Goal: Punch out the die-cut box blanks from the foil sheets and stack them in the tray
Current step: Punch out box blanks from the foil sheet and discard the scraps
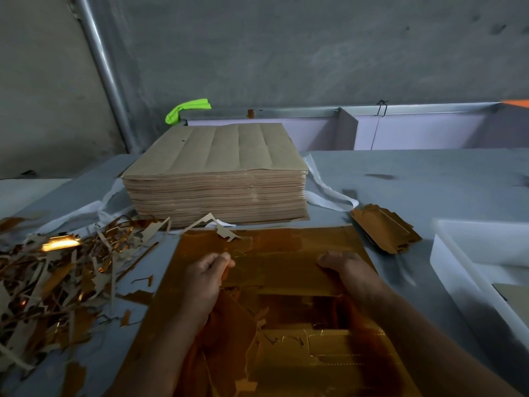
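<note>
Foil sheet [289, 270] lies flat on the grey table [406, 173], shiny gold face up, right in front of the person. Its far edge sits just short of the tall stack of brown sheets [217, 179].

Step in hand: stripping. The sheet is partly broken up, with the near-left part torn and ragged while the cut outlines at the near right look intact.

- Left hand [209, 279]: thumb and forefinger pinch a bit of the foil near the sheet's middle-left; the other fingers are curled in.
- Right hand [343, 263]: knuckles forward and bearing down on the sheet's right side. Whether it grips an edge or only presses, I cannot tell.

Orientation: the sheet seems to run away from the person, side edges fanning toward the camera. The near end leaves the picture, so the long axis is a guess — probably near-to-far.

A few freed blanks [385, 229] lie near the far-right corner, long axis slanting from far-left to near-right. They are not yet in the white tray [452, 267], which stands to the right. A scrap heap [57, 285] covers the left.

Next move, as I judge it: hold the right side down, peel the pinched piece up and away along the cuts without tearing the blank's flaps, then toss the waste left.
</note>
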The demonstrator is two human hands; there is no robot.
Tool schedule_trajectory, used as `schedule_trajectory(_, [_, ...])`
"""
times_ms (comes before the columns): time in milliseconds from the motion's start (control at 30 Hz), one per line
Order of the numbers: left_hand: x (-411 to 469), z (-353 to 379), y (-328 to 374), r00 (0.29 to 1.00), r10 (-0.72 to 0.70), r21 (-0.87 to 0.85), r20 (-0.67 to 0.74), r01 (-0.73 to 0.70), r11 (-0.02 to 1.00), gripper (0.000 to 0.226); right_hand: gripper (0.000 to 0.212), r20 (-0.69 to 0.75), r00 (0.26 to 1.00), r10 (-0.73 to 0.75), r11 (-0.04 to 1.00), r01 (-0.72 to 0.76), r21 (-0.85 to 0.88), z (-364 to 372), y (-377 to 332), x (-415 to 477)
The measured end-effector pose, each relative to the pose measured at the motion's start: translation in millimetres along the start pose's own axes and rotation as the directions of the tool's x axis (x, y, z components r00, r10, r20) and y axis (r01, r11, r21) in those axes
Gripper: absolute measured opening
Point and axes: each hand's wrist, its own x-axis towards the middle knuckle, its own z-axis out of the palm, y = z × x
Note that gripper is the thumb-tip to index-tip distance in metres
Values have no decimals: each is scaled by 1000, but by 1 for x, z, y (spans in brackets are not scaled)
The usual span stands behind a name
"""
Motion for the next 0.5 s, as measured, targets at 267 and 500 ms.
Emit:
schedule_trajectory(267, [1, 2, 0, 1000, -5, 31, -9, 5, 1000, 23, 15, -226, 974, 10, 999, -2, 34, -12, -11, 2])
schedule_trajectory(500, [-1, 4, -1, 1000, 17, 85, 10, -18, 996, 23, 18, -470, 882, 4, 999, 11, 31, -42, -12, 19])
